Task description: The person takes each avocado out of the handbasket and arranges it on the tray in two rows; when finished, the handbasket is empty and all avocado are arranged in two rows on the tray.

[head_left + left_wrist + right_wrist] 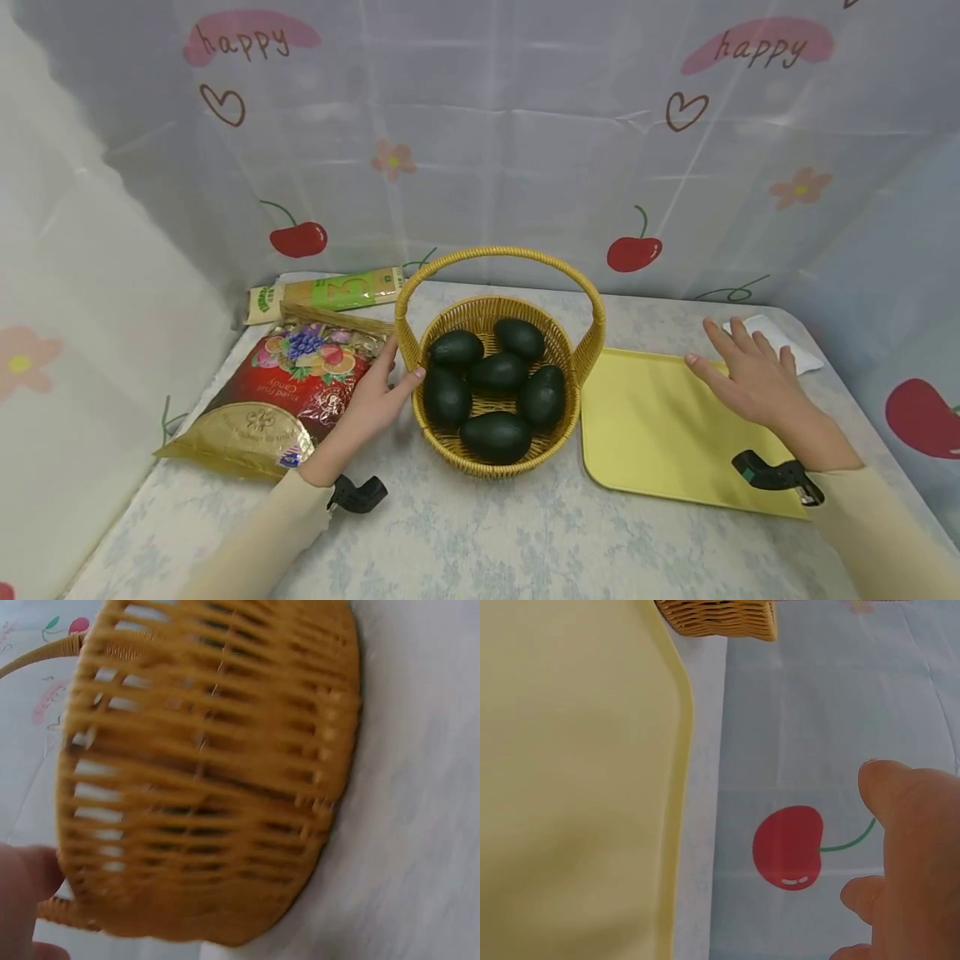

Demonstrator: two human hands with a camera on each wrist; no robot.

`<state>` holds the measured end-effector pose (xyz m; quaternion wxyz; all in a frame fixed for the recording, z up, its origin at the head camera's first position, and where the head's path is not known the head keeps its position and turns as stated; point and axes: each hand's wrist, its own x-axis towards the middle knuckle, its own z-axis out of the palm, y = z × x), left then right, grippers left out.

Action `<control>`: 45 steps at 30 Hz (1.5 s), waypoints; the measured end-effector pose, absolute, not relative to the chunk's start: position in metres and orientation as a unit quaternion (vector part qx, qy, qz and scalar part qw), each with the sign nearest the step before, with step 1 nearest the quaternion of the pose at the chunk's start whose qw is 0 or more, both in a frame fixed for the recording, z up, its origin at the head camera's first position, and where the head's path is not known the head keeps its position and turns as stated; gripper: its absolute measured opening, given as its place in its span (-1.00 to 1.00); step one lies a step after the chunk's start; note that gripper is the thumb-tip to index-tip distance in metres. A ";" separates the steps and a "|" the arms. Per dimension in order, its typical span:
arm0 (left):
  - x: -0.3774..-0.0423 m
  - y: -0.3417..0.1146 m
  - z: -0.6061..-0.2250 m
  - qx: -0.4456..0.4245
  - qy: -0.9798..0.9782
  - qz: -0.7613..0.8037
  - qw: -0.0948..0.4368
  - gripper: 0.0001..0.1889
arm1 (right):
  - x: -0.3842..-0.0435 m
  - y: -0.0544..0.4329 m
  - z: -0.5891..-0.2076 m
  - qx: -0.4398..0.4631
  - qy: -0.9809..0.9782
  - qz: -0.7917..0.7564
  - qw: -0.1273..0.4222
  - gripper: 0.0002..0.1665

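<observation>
Six dark avocados (497, 372) sit in a single layer in a yellow wicker basket (491, 471), upright between the hands; its tall handle leaves the fruit reachable from above. Left hand (372, 402): fingers fairly straight, thumb parted from them and touching the basket by the handle's foot, probably to steady it; no firm grip visible. Right hand (761, 385): spread wide, holding nothing, above a yellow tray (645, 433) just right of the basket. Left side: mixed fruit candy bag (288, 392), near the left hand, lying flat, likely for stability; long packet (330, 293) behind.
</observation>
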<state>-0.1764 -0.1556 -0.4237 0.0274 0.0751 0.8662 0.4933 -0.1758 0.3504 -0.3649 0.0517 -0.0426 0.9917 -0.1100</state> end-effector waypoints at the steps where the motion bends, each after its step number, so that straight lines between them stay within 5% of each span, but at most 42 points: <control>1: -0.176 -0.152 -0.427 0.075 0.855 0.513 0.021 -0.18 | -0.176 0.350 -0.365 -0.043 0.992 -0.110 0.051 0.03; 11: -0.175 -0.126 -0.443 0.033 0.776 0.630 0.004 -0.37 | -0.174 0.348 -0.367 -0.045 0.992 -0.114 0.042 0.02; 45: -0.177 -0.118 -0.465 0.029 0.665 0.745 -0.033 -0.43 | -0.135 0.292 -0.327 -0.187 0.961 -0.198 -0.049 -0.31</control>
